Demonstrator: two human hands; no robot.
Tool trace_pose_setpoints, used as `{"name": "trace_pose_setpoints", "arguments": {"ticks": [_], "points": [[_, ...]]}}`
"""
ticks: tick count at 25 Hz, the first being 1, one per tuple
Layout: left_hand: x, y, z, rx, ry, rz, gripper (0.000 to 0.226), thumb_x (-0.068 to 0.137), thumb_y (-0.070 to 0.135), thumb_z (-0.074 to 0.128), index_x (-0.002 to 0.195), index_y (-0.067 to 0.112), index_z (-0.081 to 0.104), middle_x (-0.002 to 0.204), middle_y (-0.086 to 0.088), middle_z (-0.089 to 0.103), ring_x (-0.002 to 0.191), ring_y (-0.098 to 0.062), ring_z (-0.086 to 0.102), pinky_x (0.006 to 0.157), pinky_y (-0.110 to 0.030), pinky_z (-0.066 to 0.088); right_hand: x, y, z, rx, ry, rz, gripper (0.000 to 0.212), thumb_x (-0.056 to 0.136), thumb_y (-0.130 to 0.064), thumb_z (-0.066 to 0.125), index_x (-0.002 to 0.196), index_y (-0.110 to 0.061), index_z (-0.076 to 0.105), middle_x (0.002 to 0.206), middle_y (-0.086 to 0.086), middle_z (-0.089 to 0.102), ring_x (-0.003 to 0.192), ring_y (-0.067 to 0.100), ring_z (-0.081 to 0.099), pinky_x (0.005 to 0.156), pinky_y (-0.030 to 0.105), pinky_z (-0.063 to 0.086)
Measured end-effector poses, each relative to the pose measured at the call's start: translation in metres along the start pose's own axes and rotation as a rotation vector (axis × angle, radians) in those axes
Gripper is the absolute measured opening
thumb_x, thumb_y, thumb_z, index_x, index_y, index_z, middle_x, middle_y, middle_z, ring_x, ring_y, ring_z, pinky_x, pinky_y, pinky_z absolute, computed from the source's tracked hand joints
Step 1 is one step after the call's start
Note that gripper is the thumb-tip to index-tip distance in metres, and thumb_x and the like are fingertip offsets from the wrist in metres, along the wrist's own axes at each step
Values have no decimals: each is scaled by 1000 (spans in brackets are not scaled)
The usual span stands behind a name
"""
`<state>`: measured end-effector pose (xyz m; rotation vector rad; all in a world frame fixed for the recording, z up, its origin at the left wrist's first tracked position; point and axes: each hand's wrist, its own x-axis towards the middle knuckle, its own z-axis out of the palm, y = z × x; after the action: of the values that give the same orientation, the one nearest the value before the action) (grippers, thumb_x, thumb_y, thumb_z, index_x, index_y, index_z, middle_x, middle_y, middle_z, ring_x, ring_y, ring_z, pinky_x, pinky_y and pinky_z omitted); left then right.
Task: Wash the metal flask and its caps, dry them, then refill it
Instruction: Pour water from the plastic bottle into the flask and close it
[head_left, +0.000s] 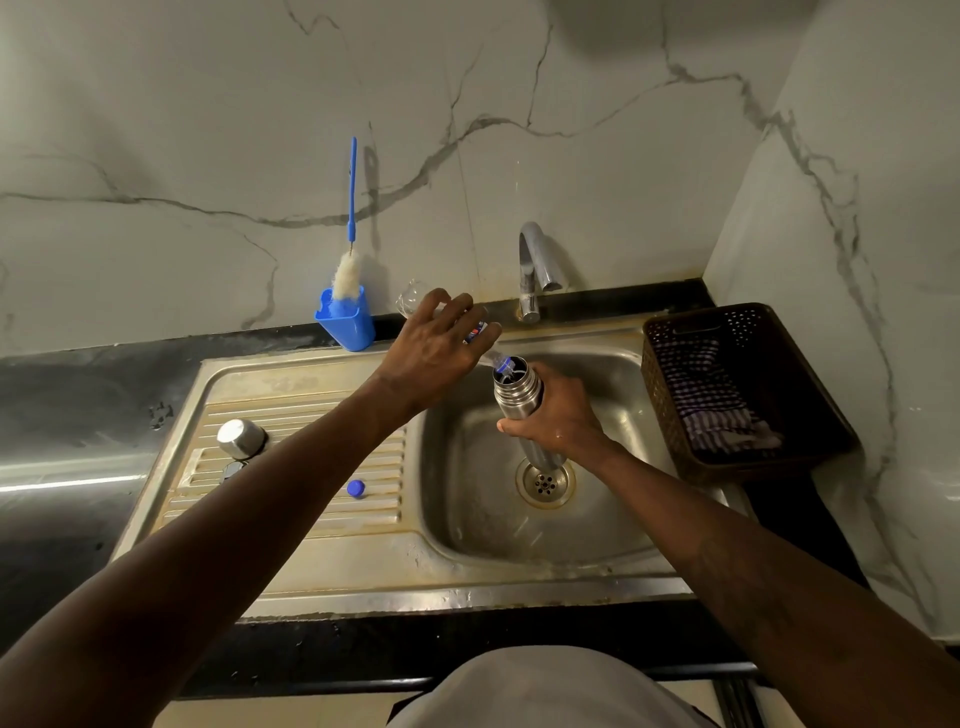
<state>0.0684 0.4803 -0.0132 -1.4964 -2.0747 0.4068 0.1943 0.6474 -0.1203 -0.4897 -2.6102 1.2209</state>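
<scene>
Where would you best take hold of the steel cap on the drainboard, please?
Pinch the steel cap by its round side wall, coming from above: it stands closed end up on the drainboard, and its smooth top offers no hold.

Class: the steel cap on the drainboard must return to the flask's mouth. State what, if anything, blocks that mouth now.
The plastic bottle, tilted in the left hand, has its neck in the flask mouth. The right hand grips the flask; the steel cap lies apart.
</scene>
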Motion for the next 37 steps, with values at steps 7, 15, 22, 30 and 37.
{"name": "trace_pose_setpoints", "arguments": {"ticks": [7,15,22,30,37], "points": [[-4,1,3,1,80,49,43,88,13,71,131,11,65,130,-15,67,120,-35,62,101,-47,46,-1,-4,2,-18,-11,-6,71,56,-43,97,117,-33,62,91,-23,66,78,-17,58,71,-1,38],[-8,2,5,-10,175,96,37,95,11,49,126,11,69,130,-15,68,119,-35,64,102,-47,46,-3,-7,6,1,7,-14,70,54,-45,97,113,-31,62,94,-18,71,82,-6,64,74,8,45],[-14,2,10,-81,150,-1,44,89,12,62,133,14,66,134,-13,66,124,-35,60,104,-48,43,-7,-10,2,49,5,-20,68,56,-38,98,115,-32,63,93,-20,69,84,-15,62,71,0,43],[-67,8,21,-610,12,-477,63,83,21,85,142,16,62,140,-11,65,128,-34,59,93,-55,58,-11,-26,9,97,21,-52,75,54,-44,97,120,-28,65,105,-11,75,94,3,69,87,29,58],[-157,-3,33,-750,69,-1011,66,77,46,87,135,20,65,108,-5,78,97,-29,72,87,-43,58,-12,-70,29,101,33,-94,72,55,-44,98,117,-26,66,101,-14,72,91,4,68,83,22,55]]}}
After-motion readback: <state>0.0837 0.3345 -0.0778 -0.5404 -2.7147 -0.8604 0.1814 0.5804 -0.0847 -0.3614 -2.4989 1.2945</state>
